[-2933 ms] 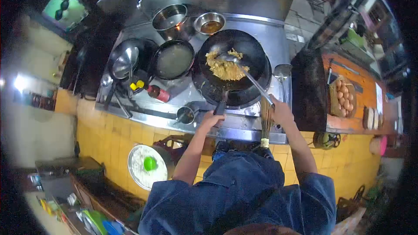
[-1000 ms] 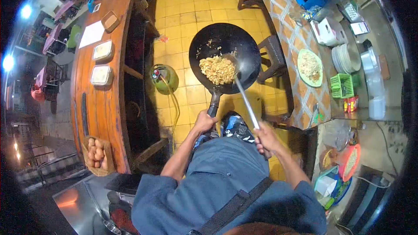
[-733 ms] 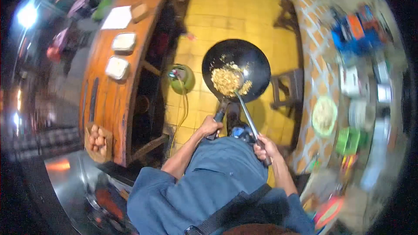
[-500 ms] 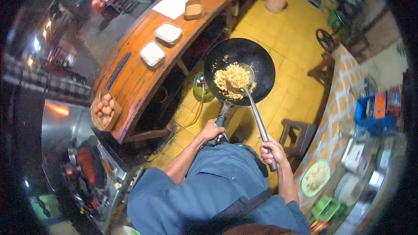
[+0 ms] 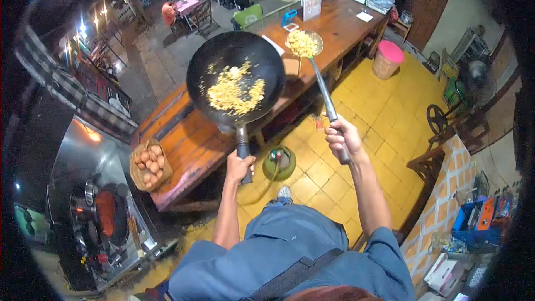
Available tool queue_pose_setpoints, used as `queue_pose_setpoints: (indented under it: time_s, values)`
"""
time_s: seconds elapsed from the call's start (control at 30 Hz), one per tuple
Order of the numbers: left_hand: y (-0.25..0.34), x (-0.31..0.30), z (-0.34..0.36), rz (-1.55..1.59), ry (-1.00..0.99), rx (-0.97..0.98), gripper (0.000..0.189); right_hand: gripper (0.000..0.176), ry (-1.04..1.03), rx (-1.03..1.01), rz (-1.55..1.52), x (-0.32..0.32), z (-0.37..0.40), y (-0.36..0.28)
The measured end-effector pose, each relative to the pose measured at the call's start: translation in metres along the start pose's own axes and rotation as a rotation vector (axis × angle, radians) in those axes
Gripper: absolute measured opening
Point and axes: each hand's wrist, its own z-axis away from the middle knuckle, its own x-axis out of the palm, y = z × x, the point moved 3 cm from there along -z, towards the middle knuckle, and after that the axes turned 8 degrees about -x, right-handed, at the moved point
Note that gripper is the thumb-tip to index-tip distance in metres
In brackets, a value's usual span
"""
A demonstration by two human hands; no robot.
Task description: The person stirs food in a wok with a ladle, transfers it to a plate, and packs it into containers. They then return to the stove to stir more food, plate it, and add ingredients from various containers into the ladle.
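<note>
My left hand (image 5: 239, 167) is closed around the dark handle of a black wok (image 5: 202, 72), held over the wooden counter (image 5: 192, 161). Loose fried rice (image 5: 234, 93) is spread inside the wok. My right hand (image 5: 343, 136) grips a long-handled ladle (image 5: 323, 86) by its dark end. A heap of fried rice fills the ladle's round head, which is raised to the right of the wok, apart from it. Just below the ladle's head, a brown paper box (image 5: 291, 68) shows in part on the counter. The wok hides the counter's middle.
A basket of eggs (image 5: 150, 164) sits at the counter's near left end. A green gas cylinder (image 5: 280, 164) stands on the yellow tiled floor, with a pink-lidded bin (image 5: 388, 58) farther right. The stove (image 5: 139, 245) is at left, a tiled worktop (image 5: 440, 189) at right.
The wok has moved forward and left, over the counter, and covers the white-lidded containers seen there before. My right hand has lifted the ladle out of the wok with rice in it.
</note>
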Motion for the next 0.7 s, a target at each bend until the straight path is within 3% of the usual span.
queue_pose_setpoints:
  time_s: [0.03,0.13,0.27,0.33,0.4,0.43,0.47,0.53,0.7]
  values:
    - [0.006,-0.012,-0.009,0.069,0.02,0.014,0.018,0.027,0.079,-0.042,0.166,0.008,-0.022,-0.003]
    - [0.013,-0.048,-0.029,0.117,0.083,0.007,0.017,0.013,0.154,-0.167,0.277,0.0,-0.102,0.008]
    - [0.015,-0.081,-0.021,0.111,0.167,0.027,0.013,0.01,0.366,-0.276,0.554,-0.008,-0.161,0.052]
    - [0.008,-0.095,-0.015,0.102,0.211,0.001,0.013,0.016,0.485,-0.335,0.945,-0.01,-0.164,0.071]
    - [0.004,-0.102,-0.009,0.095,0.252,-0.036,0.013,0.025,0.52,-0.554,1.266,-0.025,-0.169,0.096]
    - [0.006,-0.102,-0.006,0.109,0.285,-0.024,0.013,0.034,0.522,-0.353,1.297,-0.031,-0.164,0.105]
    - [0.006,-0.104,-0.004,0.125,0.318,-0.011,0.014,0.048,0.497,-0.524,1.292,-0.055,-0.172,0.13]
    - [0.006,-0.106,-0.008,0.122,0.333,-0.034,0.015,0.062,0.52,-0.522,1.33,-0.074,-0.175,0.156]
    - [0.011,-0.103,-0.005,0.067,0.398,-0.033,0.016,0.067,0.526,-0.312,1.444,-0.092,-0.169,0.14]
